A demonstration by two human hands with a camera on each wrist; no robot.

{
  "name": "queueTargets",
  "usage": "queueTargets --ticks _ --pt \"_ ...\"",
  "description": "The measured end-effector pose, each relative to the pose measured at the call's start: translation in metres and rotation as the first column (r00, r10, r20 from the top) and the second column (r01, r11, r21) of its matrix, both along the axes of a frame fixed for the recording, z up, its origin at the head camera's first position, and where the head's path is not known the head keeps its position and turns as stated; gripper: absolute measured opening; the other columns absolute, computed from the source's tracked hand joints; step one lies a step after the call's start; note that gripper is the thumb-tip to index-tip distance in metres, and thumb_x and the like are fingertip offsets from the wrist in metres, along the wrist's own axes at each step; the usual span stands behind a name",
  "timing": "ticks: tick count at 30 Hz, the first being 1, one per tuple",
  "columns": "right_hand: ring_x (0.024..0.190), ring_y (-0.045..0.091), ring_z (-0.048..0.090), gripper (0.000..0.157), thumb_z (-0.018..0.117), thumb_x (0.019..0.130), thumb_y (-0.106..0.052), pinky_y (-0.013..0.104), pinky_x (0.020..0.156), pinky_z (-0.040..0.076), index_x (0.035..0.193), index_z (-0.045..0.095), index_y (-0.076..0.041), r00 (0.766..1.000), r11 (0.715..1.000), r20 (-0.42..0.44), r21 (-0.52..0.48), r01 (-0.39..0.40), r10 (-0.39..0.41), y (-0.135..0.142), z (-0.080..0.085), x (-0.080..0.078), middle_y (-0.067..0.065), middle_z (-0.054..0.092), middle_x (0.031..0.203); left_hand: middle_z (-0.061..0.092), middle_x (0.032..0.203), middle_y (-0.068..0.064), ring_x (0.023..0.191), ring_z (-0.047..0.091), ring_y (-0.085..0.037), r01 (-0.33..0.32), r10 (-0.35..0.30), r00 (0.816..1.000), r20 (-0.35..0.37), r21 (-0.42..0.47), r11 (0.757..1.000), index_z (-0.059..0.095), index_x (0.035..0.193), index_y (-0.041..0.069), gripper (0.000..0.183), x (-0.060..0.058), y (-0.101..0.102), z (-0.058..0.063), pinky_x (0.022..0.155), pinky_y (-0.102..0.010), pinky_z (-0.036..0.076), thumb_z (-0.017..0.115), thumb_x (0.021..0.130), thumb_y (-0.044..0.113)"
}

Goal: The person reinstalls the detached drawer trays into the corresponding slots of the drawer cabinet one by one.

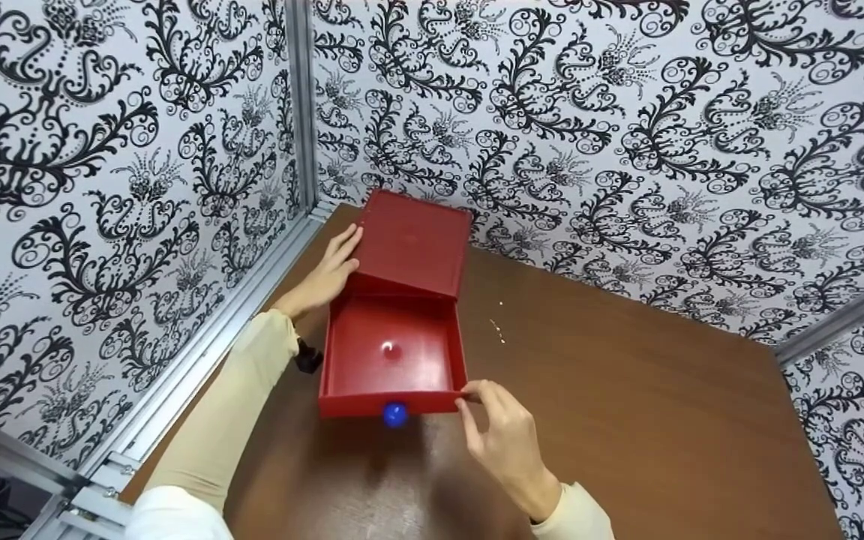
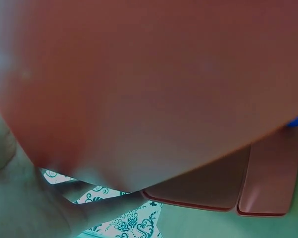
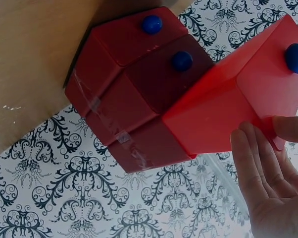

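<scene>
A red stack of drawers [image 1: 413,240] stands on the table, its top drawer [image 1: 391,367] pulled out toward me. Nothing lies inside that drawer, and a blue knob [image 1: 395,415] sits on its front. My right hand [image 1: 507,435] pinches the drawer's front right corner between thumb and fingers, as the right wrist view also shows. At the stack's left side, my left hand [image 1: 327,277] rests with extended fingers against the casing. In the left wrist view a blurred red surface [image 2: 164,89] covers most of the picture, hiding part of the left hand.
Two lower drawers with blue knobs [image 3: 182,61] are closed, and clear tape [image 3: 123,137] runs down the casing's side. Patterned wall panels [image 1: 589,112] and a metal frame rail [image 1: 199,360] border the brown table [image 1: 627,397]. Small white specks [image 1: 498,330] mark the tabletop.
</scene>
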State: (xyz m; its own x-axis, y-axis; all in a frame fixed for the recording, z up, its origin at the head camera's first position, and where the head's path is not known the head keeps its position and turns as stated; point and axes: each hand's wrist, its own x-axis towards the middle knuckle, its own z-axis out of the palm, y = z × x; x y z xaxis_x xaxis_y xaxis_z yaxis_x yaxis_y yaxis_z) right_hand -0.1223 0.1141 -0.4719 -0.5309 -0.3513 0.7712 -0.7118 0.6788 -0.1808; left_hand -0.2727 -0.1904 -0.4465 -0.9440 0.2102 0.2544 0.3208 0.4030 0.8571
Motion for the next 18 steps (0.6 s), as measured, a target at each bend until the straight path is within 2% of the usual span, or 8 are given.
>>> queueTargets --ticks 18 --pt "0.075 0.005 0.063 0.015 0.069 0.073 -0.011 0.017 0.069 0.051 0.086 0.062 -0.011 0.999 0.999 -0.017 0.018 0.05 -0.049 -0.0058 0.0005 0.0069 -0.005 0.063 0.077 0.005 0.155 -0.015 0.144 0.003 -0.032 -0.011 0.011 1.0 -0.013 -0.013 1.0 0.014 0.147 0.002 0.054 0.002 0.0015 -0.0005 0.119 -0.049 0.005 0.032 0.096 0.006"
